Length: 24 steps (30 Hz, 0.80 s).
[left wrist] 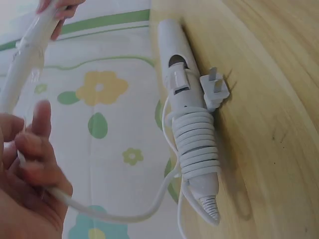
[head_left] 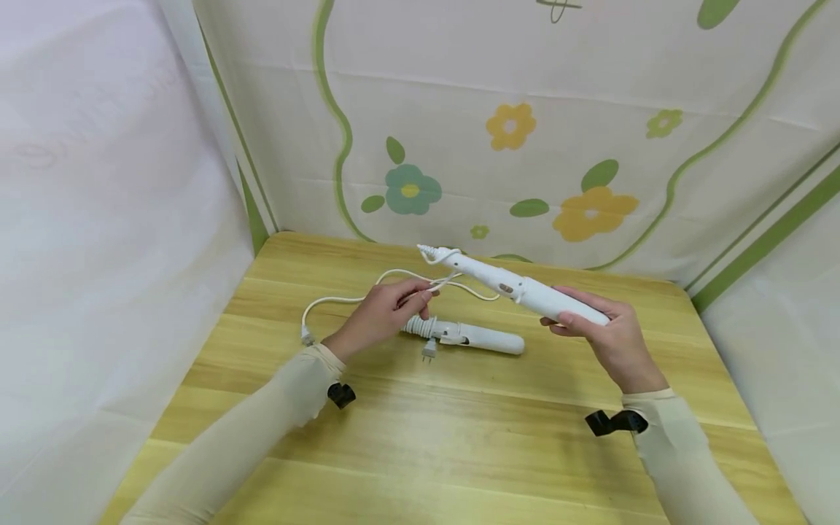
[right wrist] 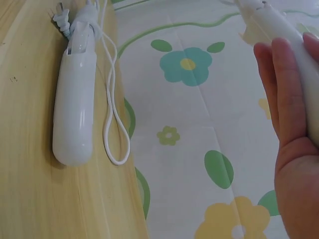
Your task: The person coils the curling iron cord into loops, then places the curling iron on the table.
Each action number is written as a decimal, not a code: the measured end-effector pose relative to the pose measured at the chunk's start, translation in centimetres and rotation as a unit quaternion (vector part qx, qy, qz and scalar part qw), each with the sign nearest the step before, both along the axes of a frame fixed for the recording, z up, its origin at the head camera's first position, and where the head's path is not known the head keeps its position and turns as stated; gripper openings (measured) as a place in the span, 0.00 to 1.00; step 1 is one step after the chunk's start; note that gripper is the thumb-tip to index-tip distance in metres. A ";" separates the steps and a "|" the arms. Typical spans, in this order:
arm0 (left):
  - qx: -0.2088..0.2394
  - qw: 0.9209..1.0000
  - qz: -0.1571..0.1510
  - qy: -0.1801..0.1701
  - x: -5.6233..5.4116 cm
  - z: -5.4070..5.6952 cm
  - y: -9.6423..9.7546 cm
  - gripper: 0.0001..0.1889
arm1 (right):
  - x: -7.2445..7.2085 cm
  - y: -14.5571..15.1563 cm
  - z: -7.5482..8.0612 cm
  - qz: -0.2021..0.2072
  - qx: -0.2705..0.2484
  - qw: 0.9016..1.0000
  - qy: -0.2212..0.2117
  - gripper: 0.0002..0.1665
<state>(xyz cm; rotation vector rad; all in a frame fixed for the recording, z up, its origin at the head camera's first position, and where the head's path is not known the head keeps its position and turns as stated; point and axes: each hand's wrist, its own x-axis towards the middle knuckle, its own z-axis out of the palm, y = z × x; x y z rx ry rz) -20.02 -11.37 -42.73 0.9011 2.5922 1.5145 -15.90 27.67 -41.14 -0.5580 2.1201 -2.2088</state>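
In the head view my right hand grips a white curling iron by its thick rounded end, above the table. The iron slants up to the left, and its cord loops near the handle tip. My left hand pinches that cord between thumb and fingers. Below lies a second white curling iron, with its cord wound in several coils round its handle. A two-pin plug sticks out beside those coils.
The loose cord runs over the wooden table behind my left hand, ending in a plug at the left. A white flowered cloth hangs behind the table, with pale cloth on both sides. Each wrist carries a black camera mount.
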 end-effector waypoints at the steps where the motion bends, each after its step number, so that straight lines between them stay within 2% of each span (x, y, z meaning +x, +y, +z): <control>1: -0.018 1.000 0.009 0.019 0.2 0.0 0.1 0.15 | 0.0 0.1 0.0 -0.006 0.001 1.000 -0.003 0.25; 3: -0.054 0.997 0.024 0.059 0.6 -0.1 0.3 0.14 | -0.1 0.2 -0.1 -0.021 0.010 1.000 -0.009 0.25; 5: -0.088 0.990 0.036 0.104 1.0 0.0 0.3 0.14 | -0.1 0.3 -0.2 -0.033 0.021 0.999 -0.017 0.26; 8: -0.129 0.974 0.064 0.173 1.4 0.0 0.2 0.13 | -0.1 0.4 -0.3 -0.045 0.032 0.998 -0.030 0.26; 11: -0.157 0.957 0.094 0.226 1.7 0.0 0.2 0.11 | -0.1 0.6 -0.6 -0.053 0.038 0.997 -0.044 0.28; 16: -0.177 0.939 0.095 0.279 1.9 0.4 0.3 0.08 | -0.2 1.3 -1.6 -0.047 0.064 0.995 -0.065 0.30; 20: -0.175 0.926 0.100 0.320 1.6 1.4 0.3 0.08 | -0.2 1.3 -2.6 -0.026 0.099 0.993 -0.063 0.31; 24: -0.166 0.915 0.097 0.355 1.0 2.0 0.3 0.07 | 0.1 0.7 -2.7 -0.009 0.148 0.987 -0.067 0.30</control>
